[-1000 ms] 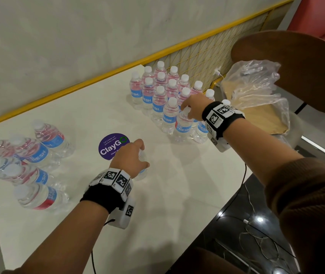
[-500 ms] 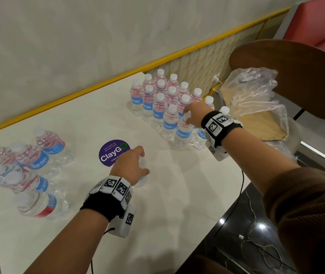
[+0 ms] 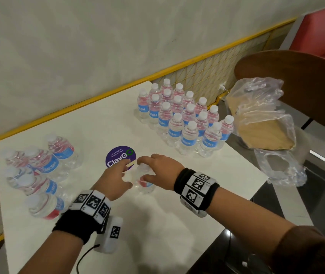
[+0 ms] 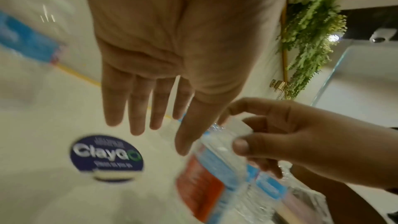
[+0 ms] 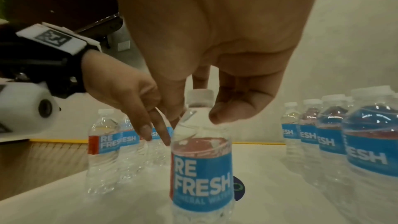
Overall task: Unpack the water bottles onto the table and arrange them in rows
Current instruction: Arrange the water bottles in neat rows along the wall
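Right hand (image 3: 161, 171) around bottle (image 3: 144, 182) neck

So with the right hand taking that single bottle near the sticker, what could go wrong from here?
The right hand grips the bottle only high, around the neck below the cap, so it could swing or slip. The arranged rows stand tightly packed, so setting it in might topple neighbours. The left hand is open beside it and could nudge it.

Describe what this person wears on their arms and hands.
Bare hands. The left wrist and right wrist each carry a black band ringed with white blocks bearing black square-pattern markers. A white camera pod with a black cable hangs under the left. A brown sleeve covers the right upper arm.
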